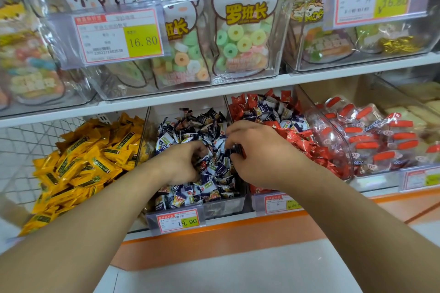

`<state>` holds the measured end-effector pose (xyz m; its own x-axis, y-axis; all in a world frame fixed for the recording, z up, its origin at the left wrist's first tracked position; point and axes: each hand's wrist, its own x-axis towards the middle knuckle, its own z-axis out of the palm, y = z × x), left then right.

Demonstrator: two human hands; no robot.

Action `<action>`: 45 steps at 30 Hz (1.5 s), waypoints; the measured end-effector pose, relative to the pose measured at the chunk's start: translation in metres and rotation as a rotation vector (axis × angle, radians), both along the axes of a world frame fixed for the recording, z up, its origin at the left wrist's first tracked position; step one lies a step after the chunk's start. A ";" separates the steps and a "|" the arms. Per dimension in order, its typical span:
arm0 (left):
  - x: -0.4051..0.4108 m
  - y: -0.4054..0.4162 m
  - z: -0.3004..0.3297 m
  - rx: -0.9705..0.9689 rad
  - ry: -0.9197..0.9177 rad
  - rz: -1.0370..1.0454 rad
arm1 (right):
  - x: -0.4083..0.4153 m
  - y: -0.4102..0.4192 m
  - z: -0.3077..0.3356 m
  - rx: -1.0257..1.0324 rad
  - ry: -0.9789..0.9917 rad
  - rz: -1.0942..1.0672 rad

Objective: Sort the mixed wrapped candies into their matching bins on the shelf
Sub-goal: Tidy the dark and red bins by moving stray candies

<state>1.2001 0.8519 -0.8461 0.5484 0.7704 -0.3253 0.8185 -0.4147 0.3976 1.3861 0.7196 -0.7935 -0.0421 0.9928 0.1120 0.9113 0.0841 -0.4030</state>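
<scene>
A clear middle bin [226, 207] on the lower shelf holds a heap of navy-and-white wrapped candies [190, 131]. Both my hands are in it. My left hand [183, 164] digs into the heap with curled fingers; what it holds is hidden. My right hand [257, 152] pinches a small dark red-edged candy [239, 150] at its fingertips over the heap. The bin to the right holds red wrapped candies [302, 143] with several navy ones [271, 107] mixed on top. Yellow wrapped candies [90, 157] fill the bin to the left.
Further right is a curved clear bin of orange-labelled clear packets [371, 135]. The upper shelf [214, 93] carries clear bins of koala-shaped bags of ring candies [242, 28] with price tags [119, 35]. An orange shelf edge [238, 231] runs below the bins.
</scene>
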 end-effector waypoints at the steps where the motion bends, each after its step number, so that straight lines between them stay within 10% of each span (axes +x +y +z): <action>1: 0.000 0.000 0.000 -0.013 -0.009 0.006 | 0.000 0.000 0.000 0.004 0.000 -0.003; 45: -0.014 -0.034 0.005 -0.101 -0.026 -0.039 | -0.003 0.002 0.001 -0.020 -0.017 -0.002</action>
